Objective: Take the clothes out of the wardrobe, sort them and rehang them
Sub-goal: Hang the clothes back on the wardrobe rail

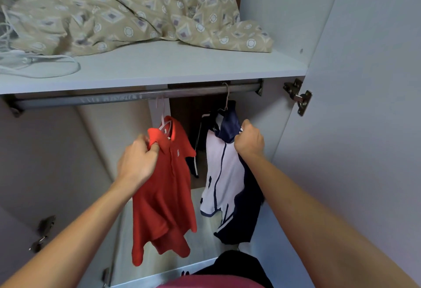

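Clothes are seen hanging from the metal rail inside the wardrobe: a red polo shirt on a pale hanger and, just to its right, a white and navy jacket on a second hanger. The red shirt's collar is pinched by the left hand, while the jacket's navy collar is gripped by the right hand. A patterned beige cloth is heaped on the shelf above the rail.

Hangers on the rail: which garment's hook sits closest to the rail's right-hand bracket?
The white and navy jacket, held by the right hand. Its hook is over the rail near the bracket; the red polo shirt, held by the left hand, hangs further left.
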